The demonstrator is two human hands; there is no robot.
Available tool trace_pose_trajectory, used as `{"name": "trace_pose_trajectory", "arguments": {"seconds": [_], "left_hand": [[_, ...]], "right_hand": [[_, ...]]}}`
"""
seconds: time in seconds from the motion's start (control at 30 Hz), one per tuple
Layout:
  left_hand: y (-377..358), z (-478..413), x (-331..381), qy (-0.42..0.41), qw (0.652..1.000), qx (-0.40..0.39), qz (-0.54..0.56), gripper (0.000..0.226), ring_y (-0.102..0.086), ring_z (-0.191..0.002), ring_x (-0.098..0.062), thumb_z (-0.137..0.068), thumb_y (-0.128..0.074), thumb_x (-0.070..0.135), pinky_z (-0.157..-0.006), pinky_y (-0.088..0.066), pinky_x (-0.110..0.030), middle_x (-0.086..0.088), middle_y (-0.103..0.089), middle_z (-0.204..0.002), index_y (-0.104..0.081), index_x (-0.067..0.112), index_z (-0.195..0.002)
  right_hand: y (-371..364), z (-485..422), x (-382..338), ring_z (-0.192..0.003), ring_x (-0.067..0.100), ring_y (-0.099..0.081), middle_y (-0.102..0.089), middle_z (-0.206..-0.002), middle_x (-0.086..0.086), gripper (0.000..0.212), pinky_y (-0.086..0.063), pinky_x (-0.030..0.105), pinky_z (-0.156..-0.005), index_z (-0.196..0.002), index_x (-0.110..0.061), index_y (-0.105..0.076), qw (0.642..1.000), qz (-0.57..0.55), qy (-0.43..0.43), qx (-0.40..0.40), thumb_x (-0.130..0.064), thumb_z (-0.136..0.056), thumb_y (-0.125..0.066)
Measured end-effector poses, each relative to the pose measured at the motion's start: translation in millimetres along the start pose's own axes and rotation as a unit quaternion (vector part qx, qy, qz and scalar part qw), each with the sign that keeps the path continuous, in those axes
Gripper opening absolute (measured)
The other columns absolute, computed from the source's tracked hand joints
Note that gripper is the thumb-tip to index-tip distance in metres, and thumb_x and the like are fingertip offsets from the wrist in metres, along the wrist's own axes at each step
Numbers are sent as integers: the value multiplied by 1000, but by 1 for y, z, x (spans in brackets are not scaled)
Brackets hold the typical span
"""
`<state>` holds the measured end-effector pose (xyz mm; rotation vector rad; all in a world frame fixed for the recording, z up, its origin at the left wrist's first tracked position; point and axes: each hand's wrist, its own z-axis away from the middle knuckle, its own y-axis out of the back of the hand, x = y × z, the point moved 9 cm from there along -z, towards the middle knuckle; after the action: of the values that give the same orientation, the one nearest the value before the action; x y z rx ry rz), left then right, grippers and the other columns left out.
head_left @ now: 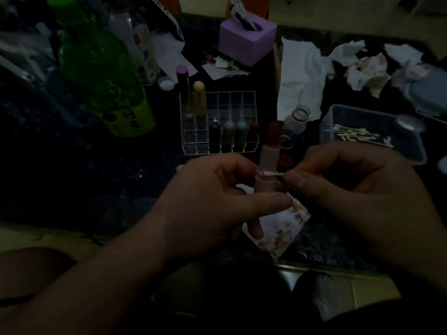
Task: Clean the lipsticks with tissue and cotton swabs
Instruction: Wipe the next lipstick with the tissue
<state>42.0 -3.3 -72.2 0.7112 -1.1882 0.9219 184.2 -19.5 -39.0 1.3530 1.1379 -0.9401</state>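
Note:
My left hand (212, 204) grips a pink lipstick tube (267, 165) upright, its dark red stick twisted up, together with a stained folded tissue (283, 228) tucked under the fingers. My right hand (358, 189) pinches a cotton swab (271, 174) and holds its white tip against the ridge in the middle of the tube. Behind the hands a clear acrylic organizer (217, 122) holds several capped lipsticks.
A clear plastic box of cotton swabs (370, 134) sits at the right. Crumpled used tissues (367, 68) and a flat tissue sheet (300, 81) lie behind it. A purple tissue box (246, 39) stands at the back, a green bottle (104, 68) at the left, a small open bottle (297, 119) by the organizer.

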Motion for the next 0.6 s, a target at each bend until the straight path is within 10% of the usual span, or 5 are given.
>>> {"name": "trace_pose_trajectory", "arguments": {"seconds": [0.6], "left_hand": [[-6,3,-3,18,994,-48,95,24,-71,-65,-31,-83,-72,8,-59,-58,-31,-19,-74,-90,-71,-1,-105]], "right_hand": [[1,-2,6,-60,16,-65,-67,-67,7,6,-49,20,-58,-76,-7,-70,996,-80,-28,8,-10,-76,-75]]}}
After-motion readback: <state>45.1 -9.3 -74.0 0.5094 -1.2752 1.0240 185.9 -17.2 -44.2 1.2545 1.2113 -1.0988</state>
